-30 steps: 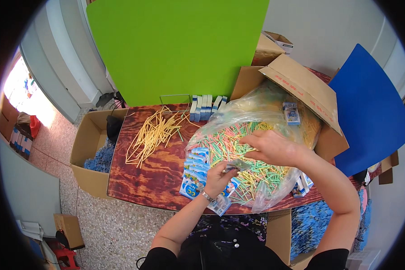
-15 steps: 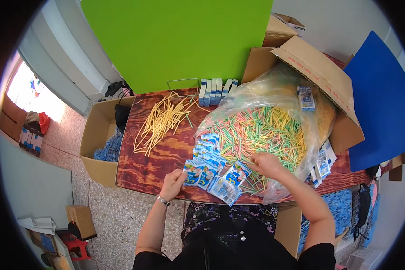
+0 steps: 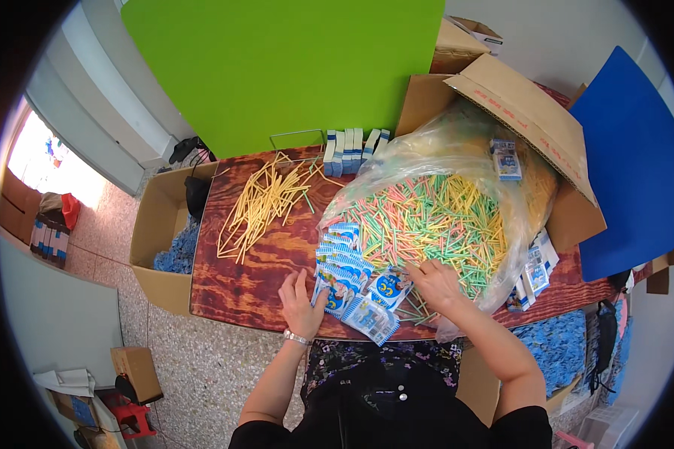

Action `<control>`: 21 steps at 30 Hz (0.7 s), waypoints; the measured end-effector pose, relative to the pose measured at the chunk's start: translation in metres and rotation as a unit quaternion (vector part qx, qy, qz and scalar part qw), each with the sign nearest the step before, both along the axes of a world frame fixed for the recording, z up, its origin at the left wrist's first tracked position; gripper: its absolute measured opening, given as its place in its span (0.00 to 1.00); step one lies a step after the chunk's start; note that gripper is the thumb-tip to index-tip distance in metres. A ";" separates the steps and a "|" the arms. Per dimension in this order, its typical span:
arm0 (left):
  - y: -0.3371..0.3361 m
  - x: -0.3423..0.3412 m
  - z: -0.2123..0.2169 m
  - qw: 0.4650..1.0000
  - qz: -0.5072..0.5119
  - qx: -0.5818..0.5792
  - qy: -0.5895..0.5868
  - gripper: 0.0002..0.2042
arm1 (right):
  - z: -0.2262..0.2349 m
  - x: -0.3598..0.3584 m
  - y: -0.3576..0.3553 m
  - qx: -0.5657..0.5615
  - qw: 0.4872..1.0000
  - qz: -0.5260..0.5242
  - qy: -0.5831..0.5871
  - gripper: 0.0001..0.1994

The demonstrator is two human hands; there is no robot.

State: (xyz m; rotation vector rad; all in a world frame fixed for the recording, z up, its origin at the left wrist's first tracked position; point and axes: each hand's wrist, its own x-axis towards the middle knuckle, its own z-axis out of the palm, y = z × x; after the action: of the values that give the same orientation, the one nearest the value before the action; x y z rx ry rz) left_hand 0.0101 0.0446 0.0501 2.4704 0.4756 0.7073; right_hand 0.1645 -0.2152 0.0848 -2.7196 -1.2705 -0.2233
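Note:
My left hand (image 3: 301, 305) lies at the table's front edge with its fingers spread and nothing held. Its thumb is beside an overlapping row of blue-and-white packets (image 3: 338, 290). My right hand (image 3: 436, 287) rests at the near edge of a heap of short pink, green and yellow sticks (image 3: 427, 224). Its fingers look apart and slightly bent, with the tips beside a blue packet (image 3: 388, 289); nothing shows in them. A paler packet (image 3: 371, 320), apparently turned over, lies nearest to me. A clear plastic bag (image 3: 514, 217) surrounds the heap.
Long yellow sticks (image 3: 266, 202) lie loose on the left of the table (image 3: 225, 288). Behind them stand blue-and-white packs (image 3: 352, 153) by a wire rack. A tilted carton (image 3: 528, 112) holds the bag. More packets (image 3: 535, 273) lie at right; another carton (image 3: 144, 239) stands left.
My left hand has let go of the front-left packet and spread its fingers; that packet now overlaps the others. The right hand has shifted slightly down and its fingers have loosened.

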 end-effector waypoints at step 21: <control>-0.046 0.082 0.039 0.866 -0.227 -0.434 0.101 0.09 | 0.077 0.070 0.029 0.252 0.858 0.092 0.438 0.10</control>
State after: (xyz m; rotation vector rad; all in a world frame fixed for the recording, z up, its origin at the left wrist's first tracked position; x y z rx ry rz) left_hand 0.0923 -0.0014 0.0892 1.6783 0.1914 -0.0031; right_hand 0.2341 -0.1866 0.1613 -1.8351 -0.9705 0.5647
